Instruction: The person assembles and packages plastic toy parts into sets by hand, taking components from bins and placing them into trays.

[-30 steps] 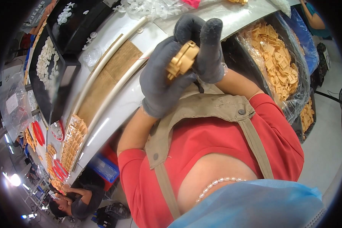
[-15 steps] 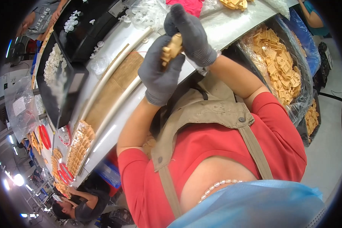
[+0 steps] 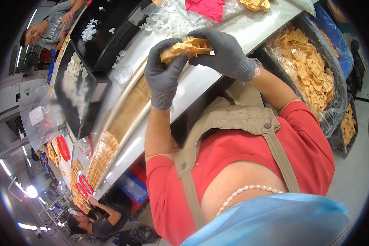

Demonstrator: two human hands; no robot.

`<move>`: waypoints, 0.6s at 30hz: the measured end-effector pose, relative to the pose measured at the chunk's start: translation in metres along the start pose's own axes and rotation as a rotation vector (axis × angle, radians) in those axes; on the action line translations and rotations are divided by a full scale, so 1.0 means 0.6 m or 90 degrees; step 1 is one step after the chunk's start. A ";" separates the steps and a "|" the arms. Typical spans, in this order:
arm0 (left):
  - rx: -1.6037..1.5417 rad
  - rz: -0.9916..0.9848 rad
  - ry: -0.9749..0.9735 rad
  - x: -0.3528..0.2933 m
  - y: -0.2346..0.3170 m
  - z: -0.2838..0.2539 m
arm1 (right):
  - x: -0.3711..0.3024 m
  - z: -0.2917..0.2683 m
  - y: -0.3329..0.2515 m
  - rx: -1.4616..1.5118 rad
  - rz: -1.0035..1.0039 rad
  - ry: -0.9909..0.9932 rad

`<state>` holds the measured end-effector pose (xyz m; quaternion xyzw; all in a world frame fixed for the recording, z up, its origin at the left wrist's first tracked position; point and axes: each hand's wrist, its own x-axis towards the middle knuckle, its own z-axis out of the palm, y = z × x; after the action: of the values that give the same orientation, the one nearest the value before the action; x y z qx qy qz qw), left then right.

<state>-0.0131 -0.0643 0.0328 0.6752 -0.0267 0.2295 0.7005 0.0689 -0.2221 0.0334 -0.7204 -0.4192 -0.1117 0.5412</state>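
A tan moulded plastic part (image 3: pixel 186 48) is held up over the white work table, between my two grey-gloved hands. My left hand (image 3: pixel 163 74) is closed round its left end, the thumb along the near side. At its right end, my right hand (image 3: pixel 229 56) grips it with fingers on top and thumb below. The part lies roughly level, and its hollow, ribbed right end shows. Behind the hands lie clear bags of white plastic pieces (image 3: pixel 168 18) and a pink cloth (image 3: pixel 207 8).
A plastic-lined bin of tan parts (image 3: pixel 305 69) stands at my right. Left of my hands, a brown board (image 3: pixel 129 106) lies between white rails on the table. Black trays (image 3: pixel 74 92) hold small white pieces. Other people sit at the far left and lower left.
Both hands have come lower and spread apart sideways. The tan part has turned from upright to nearly level, and more of it shows.
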 end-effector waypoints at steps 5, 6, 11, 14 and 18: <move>-0.029 -0.038 0.043 -0.009 -0.045 0.004 | -0.015 -0.014 0.050 0.007 0.009 -0.119; -0.133 -0.070 0.057 -0.010 -0.043 0.004 | 0.001 -0.028 0.036 0.052 0.053 -0.207; 0.078 0.040 0.087 -0.013 -0.011 0.005 | 0.095 -0.096 0.091 -0.088 -0.094 -0.075; 0.641 0.095 0.240 -0.049 -0.046 -0.159 | 0.242 -0.111 0.248 -0.151 0.108 0.151; 1.093 -0.029 0.454 -0.166 -0.021 -0.328 | 0.416 -0.185 0.366 0.396 0.404 0.236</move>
<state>-0.1514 0.0959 -0.0305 0.8521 0.3826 0.3506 -0.0679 0.4160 -0.2125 0.0794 -0.5842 -0.0887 0.0630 0.8043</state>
